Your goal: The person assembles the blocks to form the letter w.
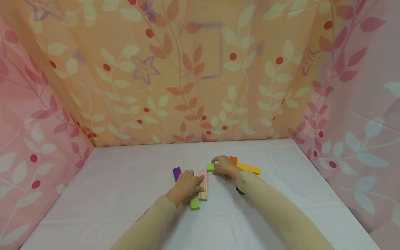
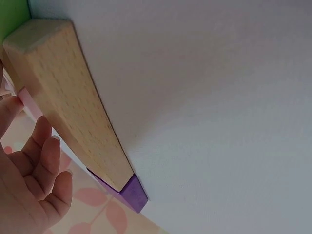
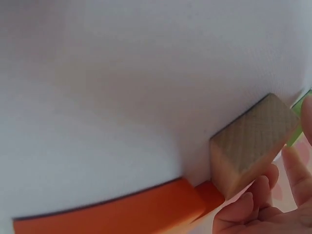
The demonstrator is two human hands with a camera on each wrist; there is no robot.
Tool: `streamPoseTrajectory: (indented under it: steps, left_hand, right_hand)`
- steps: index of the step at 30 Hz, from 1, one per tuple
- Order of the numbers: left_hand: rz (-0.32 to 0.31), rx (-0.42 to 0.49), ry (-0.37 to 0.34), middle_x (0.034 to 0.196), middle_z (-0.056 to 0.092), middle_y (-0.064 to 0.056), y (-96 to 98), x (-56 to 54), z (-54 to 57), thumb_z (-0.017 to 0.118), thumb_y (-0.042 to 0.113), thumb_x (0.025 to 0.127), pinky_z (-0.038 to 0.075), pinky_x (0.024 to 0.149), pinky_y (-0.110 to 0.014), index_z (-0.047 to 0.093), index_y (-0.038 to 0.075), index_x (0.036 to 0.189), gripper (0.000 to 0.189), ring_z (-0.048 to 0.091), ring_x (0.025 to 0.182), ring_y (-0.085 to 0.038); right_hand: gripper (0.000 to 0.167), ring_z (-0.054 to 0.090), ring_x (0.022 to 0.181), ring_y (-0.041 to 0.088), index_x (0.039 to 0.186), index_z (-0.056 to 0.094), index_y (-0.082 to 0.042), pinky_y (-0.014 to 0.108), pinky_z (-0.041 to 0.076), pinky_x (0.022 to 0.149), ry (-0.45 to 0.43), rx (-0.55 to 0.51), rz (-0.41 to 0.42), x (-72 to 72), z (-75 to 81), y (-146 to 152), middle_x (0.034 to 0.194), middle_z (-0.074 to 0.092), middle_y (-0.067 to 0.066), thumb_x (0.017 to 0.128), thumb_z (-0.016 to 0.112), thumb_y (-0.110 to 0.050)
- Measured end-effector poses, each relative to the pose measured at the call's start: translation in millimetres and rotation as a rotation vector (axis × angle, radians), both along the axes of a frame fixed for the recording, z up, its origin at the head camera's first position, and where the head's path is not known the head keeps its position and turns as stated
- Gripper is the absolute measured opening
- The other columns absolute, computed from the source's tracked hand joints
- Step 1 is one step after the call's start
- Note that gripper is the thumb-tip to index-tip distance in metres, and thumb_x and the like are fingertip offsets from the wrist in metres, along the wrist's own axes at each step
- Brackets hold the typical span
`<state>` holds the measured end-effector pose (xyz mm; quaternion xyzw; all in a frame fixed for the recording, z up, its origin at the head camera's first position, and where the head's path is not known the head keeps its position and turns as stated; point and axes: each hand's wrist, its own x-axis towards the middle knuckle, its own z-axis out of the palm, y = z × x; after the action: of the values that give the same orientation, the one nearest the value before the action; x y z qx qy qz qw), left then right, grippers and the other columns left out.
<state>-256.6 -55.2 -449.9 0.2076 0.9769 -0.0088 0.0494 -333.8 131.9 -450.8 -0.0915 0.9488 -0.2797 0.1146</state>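
My left hand lies over the left part of a block layout. Its index finger touches a pink block and its thumb touches a striped wooden block; the other fingers are loosely bent. Beside that hand, a long plain wooden block joins a purple block. Near the left wrist is a green block. My right hand pinches another green block between thumb and index finger, just beyond the pink one. A short wooden block sits by its curled fingers.
An orange block and a yellow block lie right of the right hand, partly hidden by the arm. A white cloth covers the table. Patterned curtains hang behind it and at both sides.
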Motion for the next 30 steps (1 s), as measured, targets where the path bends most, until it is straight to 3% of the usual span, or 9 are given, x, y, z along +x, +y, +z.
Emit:
streamPoseTrajectory:
  steps: [6, 12, 16, 23, 30]
  left_hand:
    - [0.003, 0.009, -0.007, 0.097, 0.057, -0.009, 0.6, 0.1, -0.3, 0.061, 0.059, 0.085, 0.043, 0.079, -0.037, 0.057, 0.028, 0.138, 0.061, 0.043, 0.084, -0.020]
    - [0.015, 0.019, -0.029, 0.098, 0.058, -0.008, 0.7, 1.2, 0.2, 0.061, 0.058, 0.086, 0.042, 0.081, -0.037, 0.056, 0.027, 0.139, 0.062, 0.043, 0.085, -0.020]
    - [0.023, 0.023, -0.034, 0.099, 0.058, -0.008, 0.8, 2.0, 0.5, 0.062, 0.057, 0.085, 0.042, 0.081, -0.037, 0.056, 0.027, 0.139, 0.061, 0.043, 0.085, -0.020]
    - [0.035, 0.034, -0.056, 0.097, 0.056, -0.008, 1.1, 4.6, 2.8, 0.063, 0.055, 0.086, 0.040, 0.080, -0.036, 0.054, 0.027, 0.140, 0.062, 0.041, 0.085, -0.019]
    - [0.036, 0.059, -0.050, 0.092, 0.053, -0.006, 0.0, 4.5, 1.7, 0.063, 0.055, 0.086, 0.039, 0.077, -0.034, 0.054, 0.026, 0.140, 0.062, 0.040, 0.084, -0.019]
  right_hand:
    - [0.045, 0.053, 0.100, 0.029, 0.124, 0.065, -0.007, 0.042, 0.046, 0.088, 0.051, -0.027, 0.063, -0.8, 8.4, 14, 0.114, 0.059, 0.016, 0.081, 0.079, -0.014]
    - [0.052, 0.052, 0.092, 0.025, 0.130, 0.060, -0.005, 0.040, 0.045, 0.080, 0.056, -0.052, 0.151, -2.3, 13.6, 37, 0.107, 0.058, 0.017, 0.083, 0.078, -0.020]
    - [0.060, 0.051, 0.094, 0.027, 0.138, 0.053, -0.005, 0.044, 0.044, 0.084, 0.030, -0.060, 0.189, -2.7, 12.5, 51, 0.108, 0.057, 0.018, 0.086, 0.076, -0.021]
    - [0.070, 0.044, 0.124, 0.037, 0.145, 0.045, -0.006, 0.057, 0.034, 0.103, -0.036, 0.006, 0.237, 3.1, 12.3, 69, 0.139, 0.048, 0.022, 0.084, 0.078, -0.019]
    - [0.080, 0.036, 0.131, 0.042, 0.146, 0.044, -0.013, 0.062, 0.029, 0.104, -0.078, 0.082, 0.236, 6.7, 8.8, 74, 0.144, 0.043, 0.020, 0.079, 0.082, -0.032]
